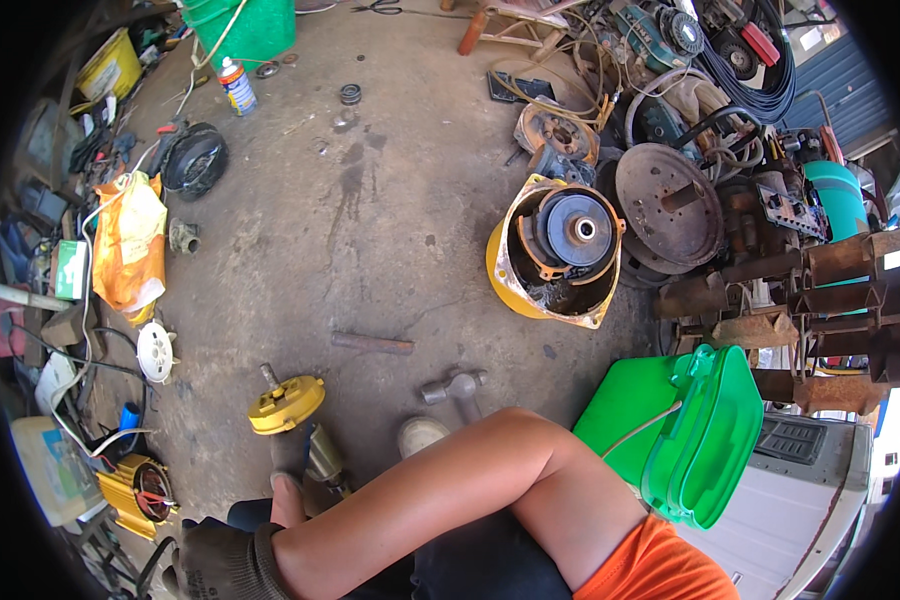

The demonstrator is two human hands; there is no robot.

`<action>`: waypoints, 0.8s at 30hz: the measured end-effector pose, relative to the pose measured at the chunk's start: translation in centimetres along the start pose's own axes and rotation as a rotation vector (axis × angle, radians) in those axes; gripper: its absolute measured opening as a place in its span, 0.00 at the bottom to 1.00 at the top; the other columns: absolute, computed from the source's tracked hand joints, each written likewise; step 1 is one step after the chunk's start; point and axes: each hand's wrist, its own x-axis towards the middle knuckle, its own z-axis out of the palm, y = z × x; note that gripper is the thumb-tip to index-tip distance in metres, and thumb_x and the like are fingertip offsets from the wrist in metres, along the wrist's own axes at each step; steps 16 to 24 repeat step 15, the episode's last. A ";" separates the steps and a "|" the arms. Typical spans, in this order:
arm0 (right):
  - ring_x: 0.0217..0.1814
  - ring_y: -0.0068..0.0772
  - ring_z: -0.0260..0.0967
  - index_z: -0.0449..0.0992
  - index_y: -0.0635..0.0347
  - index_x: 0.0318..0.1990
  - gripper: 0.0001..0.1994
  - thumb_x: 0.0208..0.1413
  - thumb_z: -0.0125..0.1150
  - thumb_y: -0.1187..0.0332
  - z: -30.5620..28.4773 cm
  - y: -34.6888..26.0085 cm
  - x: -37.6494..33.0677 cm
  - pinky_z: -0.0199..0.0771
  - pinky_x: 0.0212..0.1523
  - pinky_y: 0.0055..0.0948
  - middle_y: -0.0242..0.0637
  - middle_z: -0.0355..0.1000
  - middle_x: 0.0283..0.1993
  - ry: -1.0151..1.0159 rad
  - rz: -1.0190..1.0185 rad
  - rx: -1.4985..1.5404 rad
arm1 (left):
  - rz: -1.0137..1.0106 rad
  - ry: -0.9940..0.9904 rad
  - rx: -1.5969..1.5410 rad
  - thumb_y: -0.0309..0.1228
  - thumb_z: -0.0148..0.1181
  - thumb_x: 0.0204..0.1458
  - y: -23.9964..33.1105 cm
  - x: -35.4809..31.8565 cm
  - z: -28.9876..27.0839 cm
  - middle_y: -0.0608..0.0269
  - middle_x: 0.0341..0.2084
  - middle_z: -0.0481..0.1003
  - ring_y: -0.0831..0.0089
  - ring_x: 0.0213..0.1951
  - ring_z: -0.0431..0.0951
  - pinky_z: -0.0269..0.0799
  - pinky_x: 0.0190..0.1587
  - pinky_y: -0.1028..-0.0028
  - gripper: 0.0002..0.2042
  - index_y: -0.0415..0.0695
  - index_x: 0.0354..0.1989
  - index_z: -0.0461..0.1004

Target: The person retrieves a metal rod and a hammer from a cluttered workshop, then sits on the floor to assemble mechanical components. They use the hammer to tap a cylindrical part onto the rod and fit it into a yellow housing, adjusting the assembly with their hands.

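My right arm comes from the orange sleeve at the lower right and crosses to the lower left. A dark knitted glove covers my right hand [225, 566]. Its fingers run into the dark rim, so I cannot tell what they hold. Near the glove lies a gold-coloured finned motor housing [130, 498] with wires inside. My left hand does not show. Beyond my forearm are a yellow round end cover [286, 404] with a shaft stub, a dull metal cylinder [324, 456] and a hammer [454, 388], its lower part hidden behind my arm.
A short rusty bar [372, 343] lies mid-floor. To the right stand a yellow casing [508, 275] with a pulley inside, a green bucket [620, 410] and rusty metal sections [840, 300]. A white fan [155, 351], an orange bag [130, 250] and cables line the left.
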 end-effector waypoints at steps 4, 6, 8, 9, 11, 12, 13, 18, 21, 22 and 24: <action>0.34 0.32 0.77 0.78 0.51 0.34 0.07 0.55 0.53 0.64 3.4 -0.9 0.3 0.76 0.34 0.36 0.30 0.76 0.31 -0.023 0.116 0.078 | 0.046 0.009 0.048 0.36 0.53 0.59 1.2 -0.1 0.0 0.57 0.58 0.72 0.57 0.59 0.70 0.64 0.62 0.61 0.19 0.47 0.59 0.71; 0.35 0.32 0.77 0.79 0.52 0.35 0.08 0.53 0.54 0.63 3.4 -1.5 0.2 0.76 0.34 0.35 0.29 0.77 0.31 -0.147 0.142 0.059 | 0.046 0.035 0.018 0.36 0.53 0.60 1.9 -0.4 -0.3 0.58 0.58 0.73 0.57 0.59 0.70 0.64 0.62 0.62 0.19 0.47 0.58 0.71; 0.36 0.33 0.78 0.80 0.52 0.37 0.10 0.51 0.59 0.61 3.2 -1.5 -0.1 0.78 0.36 0.37 0.29 0.77 0.33 -0.228 0.130 0.014 | -0.026 0.049 -0.172 0.36 0.55 0.59 3.8 -0.5 -0.7 0.58 0.56 0.73 0.59 0.58 0.71 0.64 0.62 0.64 0.18 0.46 0.57 0.72; 0.38 0.34 0.78 0.80 0.51 0.37 0.09 0.50 0.60 0.61 2.9 -1.5 -0.3 0.78 0.37 0.37 0.30 0.78 0.35 -0.315 0.130 0.020 | -0.033 0.064 -0.215 0.35 0.56 0.59 4.4 -0.7 -1.0 0.58 0.56 0.74 0.60 0.58 0.71 0.64 0.61 0.65 0.19 0.46 0.57 0.72; 0.43 0.36 0.79 0.81 0.50 0.37 0.09 0.49 0.63 0.61 -1.2 -1.1 -0.3 0.80 0.41 0.38 0.32 0.79 0.38 -0.493 0.131 0.025 | -0.040 0.097 -0.304 0.34 0.58 0.57 5.2 -0.9 -1.3 0.57 0.56 0.74 0.62 0.57 0.72 0.64 0.61 0.65 0.19 0.46 0.58 0.72; 0.42 0.37 0.79 0.80 0.53 0.38 0.11 0.49 0.62 0.61 -1.5 -0.5 -0.4 0.79 0.40 0.38 0.34 0.79 0.38 -0.459 0.138 -0.019 | -0.027 0.093 -0.272 0.35 0.59 0.57 5.1 -0.7 -1.3 0.56 0.56 0.74 0.61 0.57 0.72 0.64 0.62 0.65 0.19 0.46 0.58 0.72; 0.41 0.37 0.78 0.78 0.56 0.39 0.12 0.49 0.61 0.61 -1.4 0.2 -0.7 0.78 0.39 0.39 0.36 0.78 0.38 -0.426 0.147 -0.064 | -0.012 0.088 -0.240 0.35 0.60 0.57 4.8 -0.4 -1.2 0.54 0.56 0.73 0.61 0.57 0.72 0.64 0.62 0.64 0.19 0.46 0.58 0.72; 0.39 0.38 0.77 0.76 0.62 0.41 0.16 0.49 0.59 0.61 -1.0 1.9 -1.7 0.77 0.38 0.41 0.40 0.76 0.38 -0.360 0.166 -0.159 | 0.011 0.079 -0.211 0.35 0.60 0.57 4.6 0.4 -0.8 0.53 0.56 0.73 0.61 0.57 0.72 0.63 0.62 0.64 0.19 0.46 0.58 0.72; 0.39 0.38 0.77 0.76 0.62 0.41 0.16 0.49 0.59 0.61 -1.0 1.9 -1.7 0.77 0.38 0.41 0.40 0.76 0.38 -0.360 0.166 -0.159 | 0.011 0.079 -0.211 0.35 0.60 0.57 4.6 0.4 -0.8 0.53 0.56 0.73 0.61 0.57 0.72 0.63 0.62 0.64 0.19 0.46 0.58 0.72; 0.39 0.38 0.77 0.76 0.62 0.41 0.16 0.49 0.59 0.61 -1.0 1.9 -1.7 0.77 0.38 0.41 0.40 0.76 0.38 -0.360 0.166 -0.159 | 0.011 0.079 -0.211 0.35 0.60 0.57 4.6 0.4 -0.8 0.53 0.56 0.73 0.61 0.57 0.72 0.63 0.62 0.64 0.19 0.46 0.58 0.72; 0.39 0.38 0.77 0.76 0.62 0.41 0.16 0.49 0.59 0.61 -1.0 1.9 -1.7 0.77 0.38 0.41 0.40 0.76 0.38 -0.360 0.166 -0.159 | 0.011 0.079 -0.211 0.35 0.60 0.57 4.6 0.4 -0.8 0.53 0.56 0.73 0.61 0.57 0.72 0.63 0.62 0.64 0.19 0.46 0.58 0.72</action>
